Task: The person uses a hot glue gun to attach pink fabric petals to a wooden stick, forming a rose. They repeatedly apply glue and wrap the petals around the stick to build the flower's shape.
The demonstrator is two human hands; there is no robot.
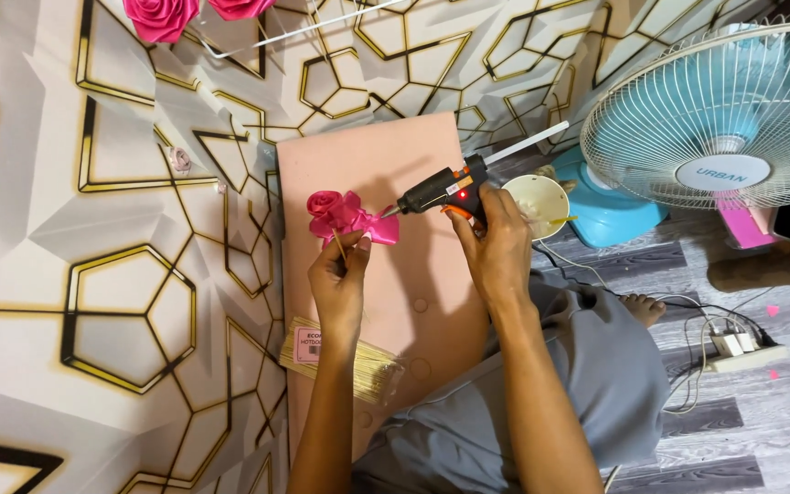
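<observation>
My left hand pinches a thin wooden stick topped by a pink ribbon rose with loose ribbon loops, held over a pink board. My right hand grips a black and orange glue gun. Its nozzle points left and nearly touches the ribbon at the flower's right side. A white glue stick pokes out of the gun's back. A small red light glows on the gun.
A packet of wooden skewers lies on the board under my left forearm. A cream bowl sits right of the gun. A blue and white fan stands at the right, a power strip with cables on the floor. Two pink roses lie at the top.
</observation>
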